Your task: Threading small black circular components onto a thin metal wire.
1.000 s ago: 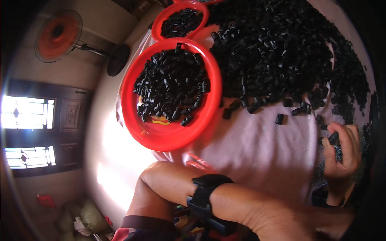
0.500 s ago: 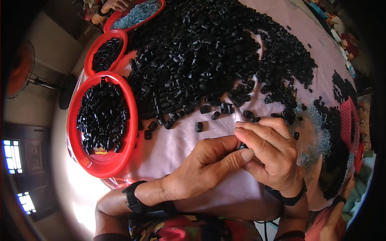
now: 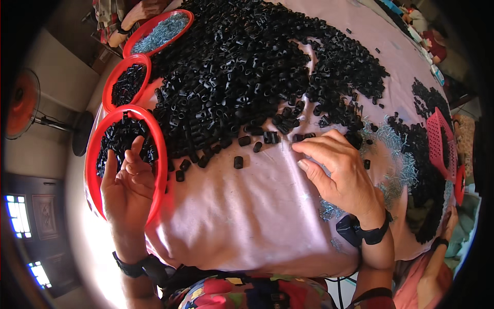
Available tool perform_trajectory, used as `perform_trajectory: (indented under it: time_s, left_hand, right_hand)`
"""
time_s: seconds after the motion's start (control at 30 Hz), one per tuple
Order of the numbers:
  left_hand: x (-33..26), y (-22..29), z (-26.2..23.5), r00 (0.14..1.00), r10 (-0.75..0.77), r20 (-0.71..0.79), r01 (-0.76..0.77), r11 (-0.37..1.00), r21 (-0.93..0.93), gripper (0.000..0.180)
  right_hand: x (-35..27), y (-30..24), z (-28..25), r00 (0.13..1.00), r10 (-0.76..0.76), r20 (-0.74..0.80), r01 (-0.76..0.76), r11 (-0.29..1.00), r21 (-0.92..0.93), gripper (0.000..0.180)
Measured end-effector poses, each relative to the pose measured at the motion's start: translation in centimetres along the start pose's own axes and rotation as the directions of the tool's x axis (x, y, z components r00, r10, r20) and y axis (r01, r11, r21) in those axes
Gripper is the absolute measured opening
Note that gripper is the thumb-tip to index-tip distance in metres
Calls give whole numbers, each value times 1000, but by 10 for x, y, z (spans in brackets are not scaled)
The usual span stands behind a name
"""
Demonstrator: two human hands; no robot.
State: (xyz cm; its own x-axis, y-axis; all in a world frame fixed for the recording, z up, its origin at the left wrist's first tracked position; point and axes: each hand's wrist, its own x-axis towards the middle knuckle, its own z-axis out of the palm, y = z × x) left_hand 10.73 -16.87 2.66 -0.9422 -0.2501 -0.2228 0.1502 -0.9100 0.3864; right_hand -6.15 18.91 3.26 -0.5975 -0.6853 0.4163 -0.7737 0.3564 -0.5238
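I see short, hollow black cylinders (image 3: 221, 92) heaped on pink cloth (image 3: 247, 206). The left hand (image 3: 131, 188), loosely spread, partly blocks my view of the nearest red basin (image 3: 162, 154); the right hand (image 3: 342, 172), thumb and forefinger parted, is near small silvery bits (image 3: 396, 149).

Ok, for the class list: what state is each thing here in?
Left hand: open, over near red tray
Right hand: thumb and forefinger apart
Near red tray: holding black pieces, partly hidden
Middle red tray: holding black pieces
Far red tray: holding silvery pieces
Large black pile: loosely heaped
Pink cloth: creased
Fan: running or not, cannot tell
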Motion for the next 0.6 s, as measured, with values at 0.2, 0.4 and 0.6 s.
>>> perform_trajectory:
  time_s: [0.2, 0.4, 0.6]
  left_hand:
    - [-2, 2, -9, 998, 4, -59, -10, 995, -101, 57]
    - [-1, -40, 39, 978, -195, -70, 189, 700, 688, 42]
    - [27, -93, 60, 969, -247, -18, 82, 249, 965, 51]
  right_hand:
    - [-7, 5, -8, 996, 75, 47, -72, 996, -57, 18]
    - [-6, 11, -17, 991, 133, 10, -131, 983, -127, 9]
    - [-10, 12, -34, 976, 211, 56, -198, 964, -178, 9]
